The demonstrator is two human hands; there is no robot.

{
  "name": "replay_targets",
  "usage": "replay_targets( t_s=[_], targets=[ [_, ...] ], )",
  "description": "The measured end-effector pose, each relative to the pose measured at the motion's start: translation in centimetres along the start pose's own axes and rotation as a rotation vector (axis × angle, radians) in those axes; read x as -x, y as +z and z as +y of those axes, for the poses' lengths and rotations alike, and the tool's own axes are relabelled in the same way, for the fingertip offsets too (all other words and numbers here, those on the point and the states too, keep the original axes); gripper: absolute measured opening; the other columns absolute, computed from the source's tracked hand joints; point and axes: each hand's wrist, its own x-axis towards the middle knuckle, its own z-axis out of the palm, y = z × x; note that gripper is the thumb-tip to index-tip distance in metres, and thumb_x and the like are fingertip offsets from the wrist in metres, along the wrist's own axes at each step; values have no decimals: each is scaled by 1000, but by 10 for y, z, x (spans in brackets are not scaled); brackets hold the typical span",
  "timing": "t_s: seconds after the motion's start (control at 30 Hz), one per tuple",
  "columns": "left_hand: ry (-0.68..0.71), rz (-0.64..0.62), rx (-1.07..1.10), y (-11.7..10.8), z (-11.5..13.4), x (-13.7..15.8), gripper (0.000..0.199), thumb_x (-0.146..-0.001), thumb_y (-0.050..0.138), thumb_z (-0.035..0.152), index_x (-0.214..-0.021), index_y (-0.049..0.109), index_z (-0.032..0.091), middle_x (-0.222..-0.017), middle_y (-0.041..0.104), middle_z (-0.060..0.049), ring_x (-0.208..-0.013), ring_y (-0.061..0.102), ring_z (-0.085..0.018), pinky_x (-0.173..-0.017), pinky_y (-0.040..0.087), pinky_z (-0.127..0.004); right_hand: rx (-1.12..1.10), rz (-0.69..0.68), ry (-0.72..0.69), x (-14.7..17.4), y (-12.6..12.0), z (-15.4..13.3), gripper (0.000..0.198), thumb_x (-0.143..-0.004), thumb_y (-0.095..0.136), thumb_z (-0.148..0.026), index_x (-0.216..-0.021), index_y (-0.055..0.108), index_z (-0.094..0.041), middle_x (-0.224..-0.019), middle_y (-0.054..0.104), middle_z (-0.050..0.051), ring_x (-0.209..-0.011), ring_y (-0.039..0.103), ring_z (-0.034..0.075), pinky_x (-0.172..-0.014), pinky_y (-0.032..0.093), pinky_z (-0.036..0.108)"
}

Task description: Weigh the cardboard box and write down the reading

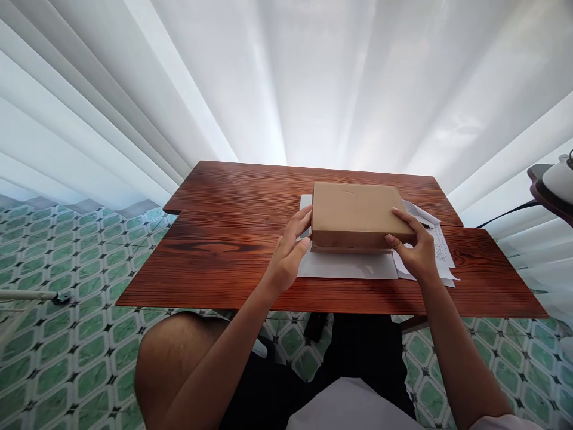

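A closed brown cardboard box (356,209) lies on the table, with a narrow lower layer of cardboard (349,249) showing under its front edge. My right hand (416,248) grips its right front corner, fingers on the top and thumb against the front side. At the box's left end is my left hand (289,251), its fingers stretched and the thumb apart, the fingertips at the box's edge. Whether they press on it is hard to see. Under the box lies a flat white sheet or folder (353,266), partly covered.
Papers with writing (441,245) and a dark pen (425,226) lie right of the box on the wooden table (215,269). White curtains (313,77) hang behind. A dark shelf-like edge with a white object (559,182) juts in at the right. Green patterned tiles (89,286) cover the floor.
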Motion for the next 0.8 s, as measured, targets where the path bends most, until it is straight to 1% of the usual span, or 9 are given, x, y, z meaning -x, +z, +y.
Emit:
replay_targets(
  t_s=[0.3, 0.43, 0.5, 0.6, 0.67, 0.7, 0.73, 0.77, 0.8],
  targets=[
    [3, 1, 8, 3, 1, 3, 53, -98, 45, 35, -150, 37, 31, -155, 39, -7, -144, 36, -27, -110, 45, -44, -2, -7, 1, 5, 1, 3, 60, -79, 72, -44, -134, 58, -27, -135, 61, 10, -119, 59, 30, -81, 59, 40],
    [9, 15, -23, 4, -2, 0, 52, -97, 44, 35, -149, 38, 29, -155, 39, -9, -144, 37, -27, -109, 45, -44, -8, -37, 8, 6, 0, 2, 60, -80, 71, -45, -136, 56, -27, -137, 58, 10, -120, 58, 29, -84, 58, 41],
    [11, 87, -39, 3, -4, -2, 51, -96, 45, 33, -146, 39, 26, -149, 47, -11, -139, 44, -26, -107, 46, -44, -10, -65, 17, 5, -1, 4, 62, -82, 70, -47, -138, 53, -28, -140, 56, 10, -122, 57, 29, -88, 58, 42],
    [92, 304, -107, 1, -1, -5, 41, -94, 47, 29, -134, 47, 21, -130, 61, -12, -125, 56, -23, -101, 51, -41, 66, -70, -25, 4, -5, 7, 74, -80, 69, -55, -145, 45, -29, -150, 46, 10, -136, 46, 32, -104, 49, 49],
    [227, 449, -169, 2, 7, -3, 30, -93, 49, 26, -122, 52, 21, -112, 65, -8, -109, 63, -20, -90, 55, -37, 112, 36, -113, 5, -8, 3, 71, -85, 61, -62, -144, 46, -27, -153, 40, 11, -142, 37, 35, -111, 40, 55],
    [308, 497, -195, 3, 13, 0, 24, -93, 50, 24, -117, 54, 21, -103, 65, -6, -99, 65, -18, -83, 56, -34, 116, 137, -172, 7, -8, -1, 63, -89, 52, -63, -139, 51, -25, -149, 44, 12, -141, 38, 36, -111, 39, 57],
    [396, 524, -215, 4, 21, 4, 20, -93, 50, 21, -113, 55, 22, -93, 64, -3, -88, 65, -15, -76, 55, -31, 98, 253, -237, 10, -8, -7, 53, -94, 43, -61, -129, 58, -24, -139, 50, 13, -135, 44, 35, -108, 40, 56],
    [472, 513, -234, 7, 30, 8, 19, -93, 50, 17, -110, 56, 22, -84, 63, -1, -78, 63, -13, -70, 54, -29, 70, 366, -308, 14, -7, -15, 47, -98, 34, -55, -117, 63, -24, -124, 57, 13, -125, 52, 33, -103, 44, 54],
    [552, 492, -242, 11, 40, 13, 20, -92, 49, 12, -107, 58, 22, -79, 62, 1, -72, 61, -12, -67, 52, -27, 37, 446, -379, 19, -4, -24, 41, -100, 32, -48, -103, 65, -24, -105, 60, 11, -110, 58, 29, -97, 46, 51]
  ],
)
